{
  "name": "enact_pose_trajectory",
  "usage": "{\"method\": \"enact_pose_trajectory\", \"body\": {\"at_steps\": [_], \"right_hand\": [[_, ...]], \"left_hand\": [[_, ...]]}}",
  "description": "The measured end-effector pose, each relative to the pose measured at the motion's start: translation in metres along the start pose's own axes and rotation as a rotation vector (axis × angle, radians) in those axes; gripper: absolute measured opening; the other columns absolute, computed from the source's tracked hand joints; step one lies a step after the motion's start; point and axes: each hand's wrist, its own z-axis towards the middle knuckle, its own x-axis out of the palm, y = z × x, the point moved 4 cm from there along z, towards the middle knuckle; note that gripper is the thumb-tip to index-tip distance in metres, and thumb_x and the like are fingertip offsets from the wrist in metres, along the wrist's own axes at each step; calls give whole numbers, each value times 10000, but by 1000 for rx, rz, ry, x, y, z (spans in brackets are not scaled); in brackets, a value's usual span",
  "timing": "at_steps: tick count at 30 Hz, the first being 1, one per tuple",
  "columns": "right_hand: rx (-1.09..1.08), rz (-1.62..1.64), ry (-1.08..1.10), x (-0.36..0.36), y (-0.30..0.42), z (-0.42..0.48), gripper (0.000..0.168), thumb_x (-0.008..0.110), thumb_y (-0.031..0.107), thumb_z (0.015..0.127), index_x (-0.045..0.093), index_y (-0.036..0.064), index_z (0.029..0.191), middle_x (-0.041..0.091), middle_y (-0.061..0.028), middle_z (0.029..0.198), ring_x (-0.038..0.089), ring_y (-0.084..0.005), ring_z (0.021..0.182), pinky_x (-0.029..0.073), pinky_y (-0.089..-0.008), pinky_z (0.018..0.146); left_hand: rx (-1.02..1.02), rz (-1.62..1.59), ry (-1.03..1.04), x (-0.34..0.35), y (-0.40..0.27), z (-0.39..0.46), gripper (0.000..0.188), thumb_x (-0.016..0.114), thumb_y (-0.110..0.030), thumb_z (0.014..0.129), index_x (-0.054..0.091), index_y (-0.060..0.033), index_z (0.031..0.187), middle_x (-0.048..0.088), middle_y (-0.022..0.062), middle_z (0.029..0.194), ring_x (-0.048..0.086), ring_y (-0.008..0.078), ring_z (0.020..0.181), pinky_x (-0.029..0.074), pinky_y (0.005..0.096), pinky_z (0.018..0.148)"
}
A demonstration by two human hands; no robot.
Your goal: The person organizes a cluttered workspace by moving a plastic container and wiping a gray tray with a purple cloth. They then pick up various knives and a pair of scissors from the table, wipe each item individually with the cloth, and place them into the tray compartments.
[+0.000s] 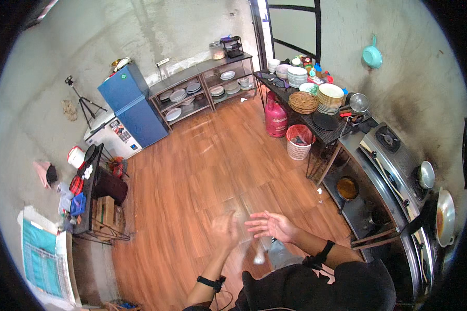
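My left hand (225, 229) is raised in front of my body, blurred, with its fingers loosely together; whether they are closed cannot be made out. To its right, my right hand (272, 226) is held palm up with its fingers apart and nothing in it. The two hands are close but do not touch. Each wrist wears a black strap. Under them lies the wood-look floor (186, 182). A small whitish object (259, 257), blurred, shows below the hands beside grey cloth near my black shirt.
A steel gas stove (389, 155) with pans stands at right. Beyond it, a dark table holds stacked plates (330, 97), above a pink gas cylinder (275, 116) and a laundry basket (299, 149). A metal shelf (181, 83), a blue refrigerator (140, 109) and a cluttered side table (91, 194) line the other walls.
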Motion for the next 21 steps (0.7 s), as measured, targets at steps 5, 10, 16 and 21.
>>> {"method": "enact_pose_trajectory", "body": {"at_steps": [5, 10, 16, 21], "right_hand": [[-143, 188, -175, -42, 65, 82, 536, 324, 428, 1040, 359, 94, 1458, 505, -135, 1410, 529, -279, 1251, 416, -452, 1040], [-98, -163, 168, -94, 200, 131, 573, 293, 466, 1049, 310, 105, 1494, 389, -131, 1511, 442, -272, 1338, 363, -454, 1089], [14, -61, 178, -164, 274, 214, 617, 313, 493, 1040, 280, 87, 1503, 444, -117, 1444, 461, -241, 1305, 372, -409, 1084], [-173, -1156, 20, -229, 380, 283, 464, 471, 361, 1026, 508, 43, 1363, 569, -104, 1292, 510, -147, 1216, 386, -339, 1056]], "left_hand": [[521, 137, 168, 63, -41, 130, 461, 589, -239, 905, 548, -59, 1328, 567, 214, 1310, 546, 342, 1200, 396, 482, 1014], [-329, -29, 465, 86, 99, 258, 408, 503, -235, 976, 533, -26, 1325, 564, 216, 1326, 534, 359, 1228, 391, 482, 1028], [261, -132, 123, 154, 61, 362, 574, 679, -333, 837, 558, 27, 1268, 569, 226, 1310, 528, 412, 1212, 378, 501, 1048], [149, 51, 274, 214, 209, 477, 415, 669, -268, 828, 636, -7, 1149, 638, 217, 1171, 614, 369, 1073, 480, 441, 917]]}}
